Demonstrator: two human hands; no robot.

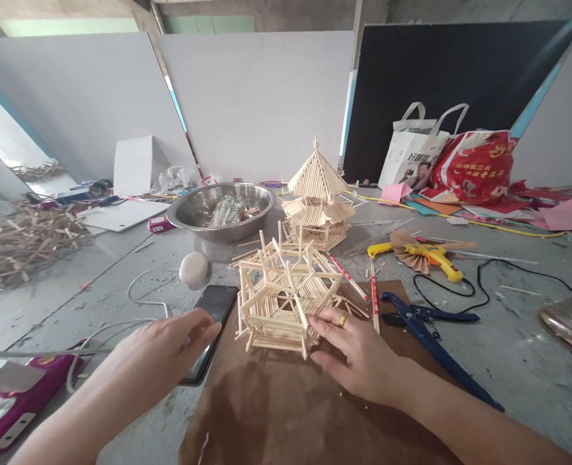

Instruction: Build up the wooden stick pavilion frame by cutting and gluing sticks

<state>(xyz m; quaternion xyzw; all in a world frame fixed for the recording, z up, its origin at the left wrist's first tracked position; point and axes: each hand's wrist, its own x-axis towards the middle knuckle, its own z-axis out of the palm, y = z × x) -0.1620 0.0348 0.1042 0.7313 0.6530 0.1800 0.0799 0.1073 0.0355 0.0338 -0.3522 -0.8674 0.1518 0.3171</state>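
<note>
A half-built pavilion model (286, 303) of thin pale wooden sticks stands on a brown sheet (266, 413), with an open lattice top and several upright posts. My right hand (358, 355), with a ring on one finger, has its thumb and fingers at the model's near right corner. Left of the model, my left hand (179, 339) hovers by a dark phone (215, 323), apart from the sticks. Its fingers are curled in toward the thumb; whatever lies between them is hidden. Behind stands a second stick pavilion (317, 187) with a pointed, tiered roof.
Blue cutters (441, 355) and a yellow glue gun (443, 261) with a black cord lie at right. A steel basin (183, 216) holds packaged material. Around are a purple power strip (38, 387), a white round object (193, 268), bags (474, 165) and a paper-strip pile (19, 252).
</note>
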